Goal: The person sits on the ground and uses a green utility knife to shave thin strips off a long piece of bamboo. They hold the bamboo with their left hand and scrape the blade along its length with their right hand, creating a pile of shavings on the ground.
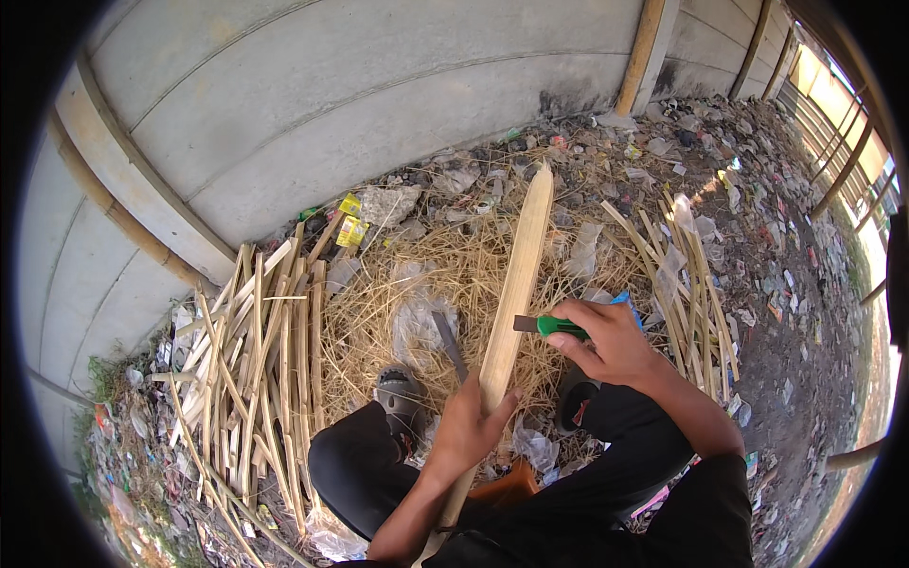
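Note:
A long, pale split bamboo slat [521,260] slants up from my lap, its far end jagged. My left hand [469,423] is closed round its lower part. In my right hand [611,343] is a green-handled knife [561,328] with a short, broad blade. That blade lies across the slat's right edge and seems to touch it. Just beyond my left hand, a dark flat metal blade [449,343] rests by a clear plastic sheet [417,317]; its near end is hidden. Straw-like bamboo shavings [379,327] cover the ground around the slat.
Bamboo strips [256,369] are heaped at the left, with a smaller bundle [696,293] at the right. A concrete panel wall [379,104] runs along the back. Litter-strewn ground [786,379] stretches right. My knees and shoes [401,398] flank the slat.

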`<control>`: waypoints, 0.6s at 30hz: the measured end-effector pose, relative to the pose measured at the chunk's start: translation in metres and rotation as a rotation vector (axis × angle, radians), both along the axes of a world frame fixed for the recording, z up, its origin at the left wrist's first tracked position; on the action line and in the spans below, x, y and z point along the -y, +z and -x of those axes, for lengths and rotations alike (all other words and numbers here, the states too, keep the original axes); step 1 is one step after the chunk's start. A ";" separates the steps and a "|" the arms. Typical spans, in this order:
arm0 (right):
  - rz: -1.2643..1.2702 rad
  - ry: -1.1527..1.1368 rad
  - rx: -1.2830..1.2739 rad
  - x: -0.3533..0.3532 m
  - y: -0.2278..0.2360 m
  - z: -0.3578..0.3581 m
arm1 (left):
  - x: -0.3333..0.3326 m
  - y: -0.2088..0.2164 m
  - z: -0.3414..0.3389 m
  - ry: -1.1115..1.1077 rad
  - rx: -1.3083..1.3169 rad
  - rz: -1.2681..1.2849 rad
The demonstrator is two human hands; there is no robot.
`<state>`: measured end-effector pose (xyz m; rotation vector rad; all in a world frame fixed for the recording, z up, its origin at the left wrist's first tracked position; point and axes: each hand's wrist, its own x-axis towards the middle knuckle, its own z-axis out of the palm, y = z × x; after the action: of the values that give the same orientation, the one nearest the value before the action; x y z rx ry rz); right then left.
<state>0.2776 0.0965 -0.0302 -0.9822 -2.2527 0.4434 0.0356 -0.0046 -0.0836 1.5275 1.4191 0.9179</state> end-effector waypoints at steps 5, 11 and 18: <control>-0.041 0.124 0.173 0.009 -0.012 0.018 | -0.004 -0.005 0.008 0.004 0.017 -0.094; -0.040 0.087 0.127 0.004 -0.024 0.016 | -0.006 0.000 0.004 0.052 0.002 0.050; -0.026 -0.005 0.164 -0.015 -0.021 0.000 | -0.004 -0.008 0.000 0.059 -0.033 0.027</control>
<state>0.2779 0.1112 -0.0514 -1.0440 -2.3947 0.3407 0.0352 -0.0005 -0.0916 1.4945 1.5011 0.9091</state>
